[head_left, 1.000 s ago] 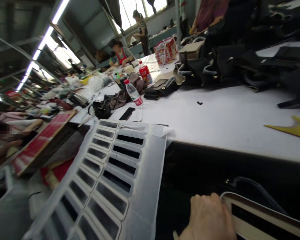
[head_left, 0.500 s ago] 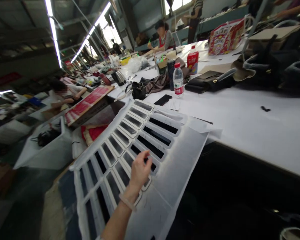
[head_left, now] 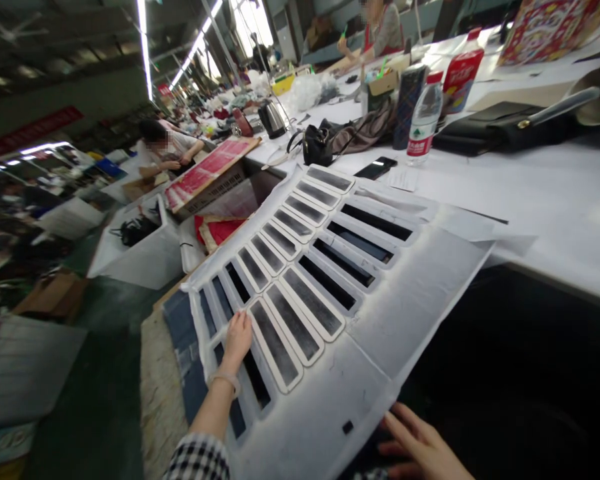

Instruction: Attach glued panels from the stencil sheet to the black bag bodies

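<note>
A pale, whitish sheet (head_left: 420, 267) lies tilted in front of me, bearing rows of dark rectangular strips. Several strips have raised white rims, among them a white-rimmed strip (head_left: 276, 347) in the nearer row; others, like the dark strip (head_left: 377, 222), lie in long recesses. My left hand (head_left: 239, 339), with a pale bangle on the wrist, rests beside the upper left end of that white-rimmed strip. Its fingers are bent together, and whatever is under the fingertips is hidden. My right hand (head_left: 420, 445) is at the sheet's near edge, fingers spread and holding nothing visible.
A white table (head_left: 575, 220) extends right, bearing a phone (head_left: 377, 168), a water bottle (head_left: 424, 123), a small black bag (head_left: 318, 143) and a dark flat bag (head_left: 500, 127). A white bin (head_left: 153, 257) stands left. People work farther back.
My left hand has moved left and nearer, from the recessed dark strips to the white-rimmed ones. My right hand has come into view at the near edge. The camera view has shifted.
</note>
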A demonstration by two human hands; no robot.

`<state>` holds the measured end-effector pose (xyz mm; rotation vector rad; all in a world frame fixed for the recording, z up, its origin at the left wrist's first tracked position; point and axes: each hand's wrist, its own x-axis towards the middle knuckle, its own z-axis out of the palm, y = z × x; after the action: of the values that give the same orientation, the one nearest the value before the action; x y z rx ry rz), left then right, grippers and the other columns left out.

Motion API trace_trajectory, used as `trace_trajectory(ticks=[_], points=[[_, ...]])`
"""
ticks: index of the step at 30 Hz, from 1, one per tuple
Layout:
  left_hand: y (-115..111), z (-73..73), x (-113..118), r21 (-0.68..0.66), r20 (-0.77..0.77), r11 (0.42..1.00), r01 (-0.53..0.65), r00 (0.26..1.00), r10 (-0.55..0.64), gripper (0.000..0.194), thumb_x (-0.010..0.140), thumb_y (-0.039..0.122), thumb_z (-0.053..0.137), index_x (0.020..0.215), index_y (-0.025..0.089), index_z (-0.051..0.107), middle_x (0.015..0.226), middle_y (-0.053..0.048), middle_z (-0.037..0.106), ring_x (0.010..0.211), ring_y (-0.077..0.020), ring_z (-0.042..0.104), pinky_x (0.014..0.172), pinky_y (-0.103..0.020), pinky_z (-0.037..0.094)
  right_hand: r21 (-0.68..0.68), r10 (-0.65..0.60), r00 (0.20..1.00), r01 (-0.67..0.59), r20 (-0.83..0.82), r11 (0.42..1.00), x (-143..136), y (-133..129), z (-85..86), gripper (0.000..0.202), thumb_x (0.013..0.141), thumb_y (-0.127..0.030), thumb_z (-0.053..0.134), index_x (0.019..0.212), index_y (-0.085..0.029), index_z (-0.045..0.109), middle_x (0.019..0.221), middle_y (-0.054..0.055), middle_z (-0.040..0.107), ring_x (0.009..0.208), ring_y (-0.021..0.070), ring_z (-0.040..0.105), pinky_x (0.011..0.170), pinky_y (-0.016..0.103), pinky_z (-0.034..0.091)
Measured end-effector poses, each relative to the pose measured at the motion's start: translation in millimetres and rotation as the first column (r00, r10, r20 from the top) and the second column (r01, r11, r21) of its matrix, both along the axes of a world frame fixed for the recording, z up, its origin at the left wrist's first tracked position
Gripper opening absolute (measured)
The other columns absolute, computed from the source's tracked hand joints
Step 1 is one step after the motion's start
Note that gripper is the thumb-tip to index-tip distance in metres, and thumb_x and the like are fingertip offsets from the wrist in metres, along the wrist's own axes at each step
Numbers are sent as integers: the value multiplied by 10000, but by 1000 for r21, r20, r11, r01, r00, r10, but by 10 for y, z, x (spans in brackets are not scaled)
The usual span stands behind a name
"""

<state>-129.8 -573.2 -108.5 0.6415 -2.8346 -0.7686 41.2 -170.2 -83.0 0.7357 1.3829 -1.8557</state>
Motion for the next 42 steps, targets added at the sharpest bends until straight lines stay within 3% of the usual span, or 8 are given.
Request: trace_trajectory(ticks=[5, 9, 15, 20, 27, 32, 37, 42], points=[[-6, -8, -77, 142, -6, 989, -50, 999, 52, 304, 923, 332, 612, 1186, 179, 615, 1339, -101, 567, 1215, -268, 547, 1018, -522, 457, -119, -14, 997, 5, -78, 993, -92, -407, -180, 701, 726, -671, 671, 1192, -158, 563, 1052, 122, 721, 864, 214, 706, 659, 259, 549], [-16, 123, -189, 342, 43, 923, -177, 984, 173, 302, 920, 348, 618, 1157, 162, 618, 1226, -91, 623, 1092, -239, 613, 930, -472, 519, -33, -103, 988, 100, -112, 994, -41, -531, -352, 646, 673, -670, 678, 1046, -149, 595, 874, 101, 733, 738, 225, 709, 541, 266, 543], [208, 213, 129, 711, 185, 646, -277, 960, 209, 236, 936, 347, 600, 1032, 136, 642, 924, -34, 691, 756, -144, 669, 698, -326, 577, 10, -153, 974, 157, -165, 988, -88, -605, -421, 560, 634, -660, 661, 855, -149, 602, 679, 87, 710, 613, 258, 703, 526, 338, 574], [383, 144, 554, 855, 183, 418, -306, 933, 309, 120, 921, 234, 602, 902, 131, 660, 734, 9, 689, 618, -121, 658, 626, -285, 572, 65, -175, 964, 191, -198, 979, -88, -618, -421, 516, 628, -634, 647, 815, -155, 615, 662, 97, 712, 599, 292, 701, 512, 378, 576], [353, 311, 723, 936, 111, 227, -268, 838, 534, 266, 901, 67, 440, 807, 175, 664, 629, 24, 688, 643, -93, 677, 680, -190, 572, 149, -181, 949, 224, -257, 963, -41, -614, -349, 473, 673, -612, 606, 795, -156, 642, 628, 90, 703, 557, 279, 682, 486, 358, 557], [536, 715, 802, 960, 42, 234, -156, 902, 431, 143, 808, 105, 577, 810, 164, 707, 714, -9, 735, 638, -140, 692, 631, -220, 591, 194, -140, 948, 200, -285, 960, -46, -626, -323, 436, 702, -582, 584, 795, -159, 640, 613, 81, 692, 563, 274, 684, 481, 335, 552], [786, 1378, 648, 945, -181, 323, 51, 905, 385, 82, 791, 204, 631, 814, 200, 710, 769, 39, 733, 715, -108, 683, 657, -156, 578, 228, -68, 964, 129, -256, 965, -112, -705, -330, 302, 777, -457, 516, 778, -165, 590, 612, 71, 684, 552, 241, 684, 490, 312, 560], [1231, 1952, 606, 813, -390, 561, 154, 860, 328, 43, 754, 227, 704, 794, 242, 700, 799, 71, 731, 741, -120, 650, 605, -152, 566, 311, 3, 968, 78, -250, 947, -157, -355, 19, 384, 851, -470, 540, 631, -158, 584, 600, 96, 670, 466, 207, 642, 445, 294, 531]])
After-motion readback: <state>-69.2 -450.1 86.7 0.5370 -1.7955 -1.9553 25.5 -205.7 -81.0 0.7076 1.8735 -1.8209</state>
